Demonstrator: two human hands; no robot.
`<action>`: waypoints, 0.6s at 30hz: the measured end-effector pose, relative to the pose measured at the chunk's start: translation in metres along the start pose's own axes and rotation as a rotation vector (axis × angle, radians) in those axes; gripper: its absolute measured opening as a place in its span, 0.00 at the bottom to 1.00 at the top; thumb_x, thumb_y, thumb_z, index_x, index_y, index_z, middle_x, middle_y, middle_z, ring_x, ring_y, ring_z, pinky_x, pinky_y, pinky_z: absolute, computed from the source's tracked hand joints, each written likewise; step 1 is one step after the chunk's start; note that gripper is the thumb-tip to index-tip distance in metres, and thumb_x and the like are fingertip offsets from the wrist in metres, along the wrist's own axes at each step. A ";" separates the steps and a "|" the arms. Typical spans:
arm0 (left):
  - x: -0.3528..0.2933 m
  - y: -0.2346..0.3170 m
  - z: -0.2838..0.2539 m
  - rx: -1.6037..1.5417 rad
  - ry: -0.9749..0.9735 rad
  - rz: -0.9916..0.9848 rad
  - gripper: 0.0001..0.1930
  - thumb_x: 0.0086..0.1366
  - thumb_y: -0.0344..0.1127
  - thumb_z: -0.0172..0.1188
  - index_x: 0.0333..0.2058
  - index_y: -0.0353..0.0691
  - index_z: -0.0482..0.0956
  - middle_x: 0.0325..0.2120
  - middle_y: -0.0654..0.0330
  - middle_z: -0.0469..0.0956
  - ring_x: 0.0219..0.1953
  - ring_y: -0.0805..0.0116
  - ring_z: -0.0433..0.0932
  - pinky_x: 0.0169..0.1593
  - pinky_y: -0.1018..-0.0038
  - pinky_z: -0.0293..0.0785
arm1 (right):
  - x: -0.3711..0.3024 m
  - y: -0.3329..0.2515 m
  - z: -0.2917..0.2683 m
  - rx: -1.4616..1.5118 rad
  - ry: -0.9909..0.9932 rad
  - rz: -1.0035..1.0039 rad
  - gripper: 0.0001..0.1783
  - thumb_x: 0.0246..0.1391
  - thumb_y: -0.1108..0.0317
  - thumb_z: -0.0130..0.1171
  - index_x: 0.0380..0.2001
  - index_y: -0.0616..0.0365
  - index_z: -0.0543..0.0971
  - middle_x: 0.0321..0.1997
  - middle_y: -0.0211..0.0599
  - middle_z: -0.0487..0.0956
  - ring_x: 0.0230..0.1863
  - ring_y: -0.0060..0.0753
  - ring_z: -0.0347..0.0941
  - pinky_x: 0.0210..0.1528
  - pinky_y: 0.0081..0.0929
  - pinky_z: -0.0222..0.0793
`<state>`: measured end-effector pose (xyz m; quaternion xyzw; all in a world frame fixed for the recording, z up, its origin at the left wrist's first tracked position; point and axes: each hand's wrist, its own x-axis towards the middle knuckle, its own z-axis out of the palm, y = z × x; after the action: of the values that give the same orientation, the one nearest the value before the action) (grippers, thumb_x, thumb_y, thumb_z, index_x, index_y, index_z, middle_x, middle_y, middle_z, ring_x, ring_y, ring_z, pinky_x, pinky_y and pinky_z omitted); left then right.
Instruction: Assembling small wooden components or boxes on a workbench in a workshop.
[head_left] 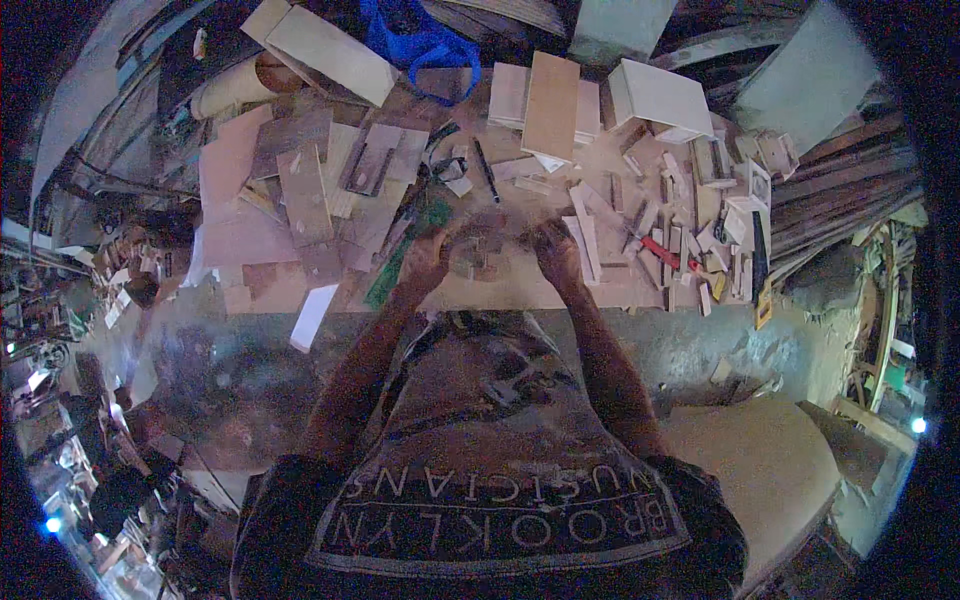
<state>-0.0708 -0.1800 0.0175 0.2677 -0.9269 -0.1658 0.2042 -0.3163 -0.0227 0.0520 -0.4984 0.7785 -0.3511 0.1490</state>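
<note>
My left hand (426, 256) is low over the front part of a wooden worktable (620, 292), beside a green strip of material (393, 262). Across from it, my right hand (560, 256) has its fingers turned inward, close to some pale wood strips (583, 246). Small brownish wood pieces (481, 257) lie between the two hands; whether either hand touches them is unclear. The picture is dim and grainy, so the fingers of both hands are hard to make out. A dark, thin, pen-like tool (486, 170) lies just beyond the hands.
Wood offcuts, a red-handled tool (660, 252) and a yellow piece (764, 305) crowd the right side. Flat boards (305, 190) overlap on the left. Along the back are wooden boxes (660, 98), a leaning board (550, 105) and a blue bag (425, 45).
</note>
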 end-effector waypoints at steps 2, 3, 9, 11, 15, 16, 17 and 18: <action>0.013 0.005 0.000 -0.213 -0.026 -0.079 0.17 0.68 0.38 0.45 0.53 0.45 0.72 0.39 0.47 0.77 0.36 0.49 0.78 0.37 0.61 0.77 | 0.010 -0.003 0.008 -0.026 -0.017 -0.095 0.13 0.48 0.73 0.57 0.39 0.57 0.77 0.40 0.45 0.77 0.47 0.51 0.71 0.50 0.43 0.68; 0.016 -0.001 0.005 -0.206 -0.019 -0.090 0.17 0.68 0.38 0.45 0.53 0.45 0.72 0.39 0.47 0.77 0.36 0.49 0.78 0.37 0.61 0.77 | 0.021 -0.009 0.015 -0.020 -0.026 -0.105 0.13 0.48 0.73 0.57 0.39 0.57 0.77 0.40 0.45 0.77 0.47 0.51 0.71 0.50 0.43 0.68; 0.003 0.001 0.034 0.933 0.202 0.179 0.15 0.68 0.41 0.48 0.51 0.52 0.75 0.34 0.53 0.79 0.29 0.66 0.78 0.33 0.72 0.77 | 0.046 -0.044 0.027 -0.008 -0.087 -0.084 0.13 0.51 0.70 0.56 0.42 0.57 0.76 0.48 0.45 0.74 0.49 0.51 0.70 0.52 0.43 0.68; 0.005 -0.017 0.041 0.485 0.185 0.133 0.15 0.67 0.39 0.49 0.50 0.52 0.75 0.34 0.55 0.79 0.30 0.71 0.77 0.33 0.74 0.77 | 0.058 -0.051 0.028 -0.083 -0.219 -0.151 0.13 0.52 0.69 0.55 0.43 0.58 0.75 0.49 0.46 0.73 0.51 0.51 0.69 0.53 0.42 0.67; 0.015 -0.020 0.034 0.419 0.254 0.232 0.14 0.66 0.38 0.49 0.49 0.51 0.76 0.34 0.57 0.79 0.30 0.68 0.78 0.35 0.71 0.78 | 0.060 -0.059 0.026 -0.054 -0.178 -0.137 0.15 0.52 0.69 0.55 0.44 0.58 0.75 0.49 0.46 0.73 0.52 0.52 0.69 0.54 0.42 0.67; 0.022 -0.007 0.025 0.229 0.045 0.102 0.15 0.65 0.37 0.50 0.49 0.50 0.75 0.36 0.57 0.79 0.31 0.67 0.78 0.35 0.69 0.78 | 0.055 -0.046 0.023 -0.058 -0.117 -0.125 0.16 0.51 0.69 0.56 0.44 0.57 0.75 0.49 0.46 0.73 0.52 0.50 0.69 0.54 0.42 0.67; 0.027 0.001 0.019 0.049 -0.159 -0.033 0.16 0.64 0.37 0.51 0.50 0.49 0.75 0.38 0.57 0.79 0.32 0.66 0.78 0.35 0.68 0.78 | 0.052 -0.036 0.021 -0.058 -0.058 -0.124 0.17 0.50 0.69 0.57 0.45 0.57 0.75 0.49 0.46 0.73 0.52 0.49 0.69 0.53 0.42 0.66; 0.029 0.004 0.018 0.043 -0.157 -0.024 0.16 0.64 0.37 0.51 0.50 0.49 0.75 0.38 0.57 0.79 0.32 0.66 0.78 0.35 0.68 0.78 | 0.049 -0.022 0.020 -0.065 -0.051 -0.120 0.17 0.50 0.69 0.57 0.45 0.57 0.75 0.49 0.46 0.73 0.52 0.49 0.69 0.53 0.42 0.66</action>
<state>-0.1034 -0.1898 0.0124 0.2695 -0.9401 -0.1687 0.1230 -0.3126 -0.0799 0.0587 -0.5576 0.7541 -0.3212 0.1311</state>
